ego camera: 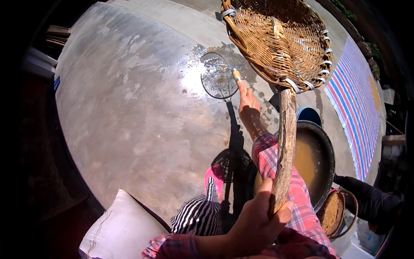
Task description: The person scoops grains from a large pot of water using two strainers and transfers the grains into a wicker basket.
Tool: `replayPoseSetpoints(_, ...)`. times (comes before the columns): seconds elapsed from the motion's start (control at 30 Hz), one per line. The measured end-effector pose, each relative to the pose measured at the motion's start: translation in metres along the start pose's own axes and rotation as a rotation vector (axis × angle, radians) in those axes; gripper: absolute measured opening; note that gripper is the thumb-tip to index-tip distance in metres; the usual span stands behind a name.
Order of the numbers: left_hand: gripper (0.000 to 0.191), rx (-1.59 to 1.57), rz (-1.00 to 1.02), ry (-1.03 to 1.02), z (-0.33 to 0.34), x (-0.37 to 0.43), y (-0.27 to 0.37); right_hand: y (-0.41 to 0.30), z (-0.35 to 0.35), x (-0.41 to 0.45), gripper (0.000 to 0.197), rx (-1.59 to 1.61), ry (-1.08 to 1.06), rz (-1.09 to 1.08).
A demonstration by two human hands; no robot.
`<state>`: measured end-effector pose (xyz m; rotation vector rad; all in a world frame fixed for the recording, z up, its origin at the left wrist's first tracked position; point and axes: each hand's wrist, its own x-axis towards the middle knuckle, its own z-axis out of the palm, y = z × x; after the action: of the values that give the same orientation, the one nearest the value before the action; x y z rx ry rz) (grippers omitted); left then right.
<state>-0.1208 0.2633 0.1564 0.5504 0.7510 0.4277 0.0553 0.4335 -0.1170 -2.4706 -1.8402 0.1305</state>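
My left hand (258, 217) grips the lower end of a rough wooden handle (286, 129). At its top is a wicker scoop basket (291, 45), raised at the upper right, its rim bound with pale strips. Farther out, my right hand (249, 103) holds a wire-mesh skimmer by its wooden handle (238, 77), the index finger laid along it. The skimmer's mesh is tilted above a wet patch on the concrete floor (129, 113), where its round shadow falls. A black tub (330, 155) of cloudy brown water stands beside my right forearm, partly hidden by the sleeve and wooden handle.
Behind the tub is a blue bucket (309, 115). A striped tarp (355, 106) bearing yellowish material lies to the right. Below it, a dark-sleeved person's arm (365, 191) is near a handled basket (343, 210) of grain. A white sack (123, 226) sits at lower left.
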Motion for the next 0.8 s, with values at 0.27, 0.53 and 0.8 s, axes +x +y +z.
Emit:
replayPoseSetpoints(0.27,0.039,0.094,0.133,0.051,0.0,0.001,-0.015,0.001,-0.021,-0.043,0.075,0.262,0.242,-0.186)
replayPoseSetpoints(0.53,0.013,-0.12,0.245,-0.067,0.04,0.004,-0.032,0.119,-0.108,-0.27,0.07,1.265,0.066,0.375)
replayPoseSetpoints(0.8,0.014,0.095,0.256,-0.125,0.079,0.005,-0.08,0.298,-0.076,-0.557,0.064,0.432,0.147,0.793)
